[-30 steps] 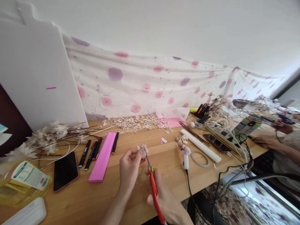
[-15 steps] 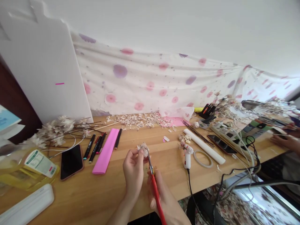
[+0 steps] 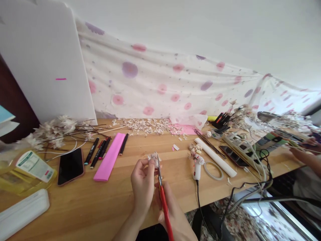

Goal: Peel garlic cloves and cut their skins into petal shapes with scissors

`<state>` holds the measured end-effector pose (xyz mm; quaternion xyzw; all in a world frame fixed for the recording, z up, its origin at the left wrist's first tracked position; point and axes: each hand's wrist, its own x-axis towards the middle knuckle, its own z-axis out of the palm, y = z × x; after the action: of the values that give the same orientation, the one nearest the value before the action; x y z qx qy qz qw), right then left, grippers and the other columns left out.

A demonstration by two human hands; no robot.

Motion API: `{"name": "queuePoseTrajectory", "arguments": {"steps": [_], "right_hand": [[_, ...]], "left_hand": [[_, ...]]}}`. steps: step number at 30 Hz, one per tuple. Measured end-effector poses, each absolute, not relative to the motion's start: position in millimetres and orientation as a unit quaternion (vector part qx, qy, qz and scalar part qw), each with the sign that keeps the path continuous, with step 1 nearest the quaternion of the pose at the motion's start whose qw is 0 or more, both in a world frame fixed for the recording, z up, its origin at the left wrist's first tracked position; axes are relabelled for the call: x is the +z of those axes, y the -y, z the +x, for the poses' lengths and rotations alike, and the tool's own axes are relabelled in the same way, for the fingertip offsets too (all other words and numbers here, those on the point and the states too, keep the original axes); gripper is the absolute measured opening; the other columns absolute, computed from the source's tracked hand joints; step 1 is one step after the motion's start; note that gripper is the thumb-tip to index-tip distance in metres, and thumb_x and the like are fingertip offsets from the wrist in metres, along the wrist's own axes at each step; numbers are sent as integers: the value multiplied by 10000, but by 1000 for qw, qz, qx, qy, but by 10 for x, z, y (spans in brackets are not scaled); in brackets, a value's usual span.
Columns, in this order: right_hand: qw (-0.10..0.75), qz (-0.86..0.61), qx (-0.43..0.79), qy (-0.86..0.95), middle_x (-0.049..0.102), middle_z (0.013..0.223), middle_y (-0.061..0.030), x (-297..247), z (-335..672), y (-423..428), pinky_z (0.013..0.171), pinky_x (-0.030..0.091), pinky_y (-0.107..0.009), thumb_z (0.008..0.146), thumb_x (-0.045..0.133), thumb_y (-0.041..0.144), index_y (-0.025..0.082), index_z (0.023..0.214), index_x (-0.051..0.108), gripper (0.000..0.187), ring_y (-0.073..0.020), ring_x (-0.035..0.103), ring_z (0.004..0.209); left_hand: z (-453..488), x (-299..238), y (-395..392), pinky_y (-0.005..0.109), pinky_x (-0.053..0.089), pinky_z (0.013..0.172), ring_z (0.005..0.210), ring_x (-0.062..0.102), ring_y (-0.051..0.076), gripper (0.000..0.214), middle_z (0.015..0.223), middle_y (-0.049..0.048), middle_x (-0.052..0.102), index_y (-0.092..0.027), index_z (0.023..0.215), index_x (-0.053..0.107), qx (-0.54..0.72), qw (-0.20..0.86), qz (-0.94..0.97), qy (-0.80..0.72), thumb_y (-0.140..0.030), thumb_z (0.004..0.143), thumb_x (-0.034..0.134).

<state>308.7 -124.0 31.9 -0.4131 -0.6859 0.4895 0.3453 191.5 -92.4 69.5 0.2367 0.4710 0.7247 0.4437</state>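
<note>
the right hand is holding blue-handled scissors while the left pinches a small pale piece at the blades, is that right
Not quite: the scissors are red-handled, not blue-handled, as the head view shows. The right hand does hold them, and the left hand does pinch a small pale piece at the blades.

markers left of scissors, glue gun right

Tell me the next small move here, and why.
Probably a light, careful snip with the red-handled scissors: the left grip pinches the crumpled pale piece, the right grip holds the scissors, and the blades reach that piece's edge, close to the left thumb.
</note>
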Motion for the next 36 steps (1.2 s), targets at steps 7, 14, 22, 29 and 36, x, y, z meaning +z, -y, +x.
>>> {"name": "queuePoseTrajectory", "arguments": {"steps": [7,14,22,29,36], "right_hand": [[336,-435,488,678,529,769,5,319,3148,1216,642,443,-305,663,680,792,200,1018,588,696,-209,475,709],[322,-456,481,676,527,794,-1,324,3210,1218,663,379,-293,622,461,970,210,900,528,812,-207,454,751],[313,-460,485,675,422,728,46,231,3327,1198,593,321,-270,617,450,975,220,841,463,788,-151,344,652],[300,-467,494,670,370,674,64,127,3438,1196,525,271,-249,628,542,927,221,846,496,740,-139,307,610],[297,-472,483,675,344,616,83,86,3514,1210,505,280,-234,703,705,706,210,846,546,540,-124,313,571]], "left_hand": [[1900,649,892,270,600,566,622,737,188,276,721,39,749,-175,732,583,715,468,249,-456,-401,775,735],[1883,646,851,282,610,612,609,732,182,284,675,28,740,-174,710,578,702,470,262,-466,-400,754,745],[1897,671,825,276,594,565,596,726,193,295,653,27,733,-180,689,568,690,487,267,-465,-413,729,745],[1936,643,829,273,585,549,590,727,195,274,665,31,734,-180,710,571,678,493,286,-465,-401,750,727],[1935,647,829,274,583,531,571,720,191,272,688,35,738,-180,692,565,655,513,289,-473,-395,727,726]]}}
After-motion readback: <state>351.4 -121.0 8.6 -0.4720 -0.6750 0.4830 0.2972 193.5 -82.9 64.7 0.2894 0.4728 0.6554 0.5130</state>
